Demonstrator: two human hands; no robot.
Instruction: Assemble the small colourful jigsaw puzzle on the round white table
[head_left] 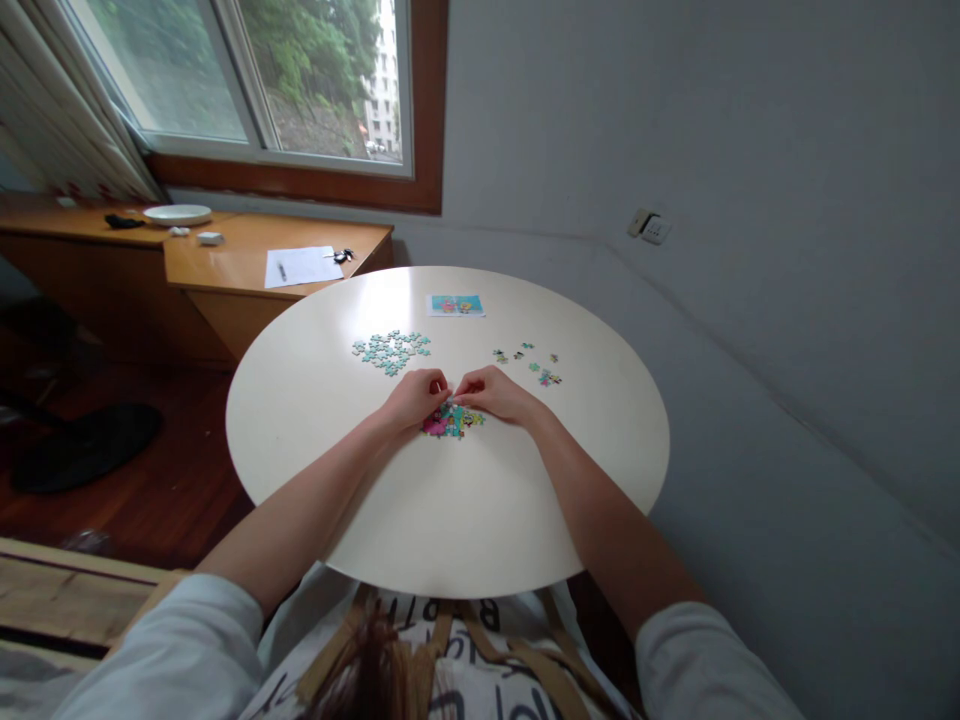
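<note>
On the round white table (450,520), my left hand (415,397) and my right hand (496,393) meet fingertip to fingertip above a small joined patch of colourful puzzle pieces (452,423). Both hands pinch closed at the patch's upper edge; what the fingers hold is too small to make out. A heap of loose teal pieces (391,350) lies beyond my left hand. Several scattered pieces (534,364) lie beyond my right hand. A small reference picture (456,305) rests near the table's far edge.
A wooden desk (225,265) under the window carries a sheet of paper (300,266), a white plate (178,214) and small items. A dark chair base (82,445) stands on the wooden floor at left. A grey wall with a socket (651,227) runs along the right.
</note>
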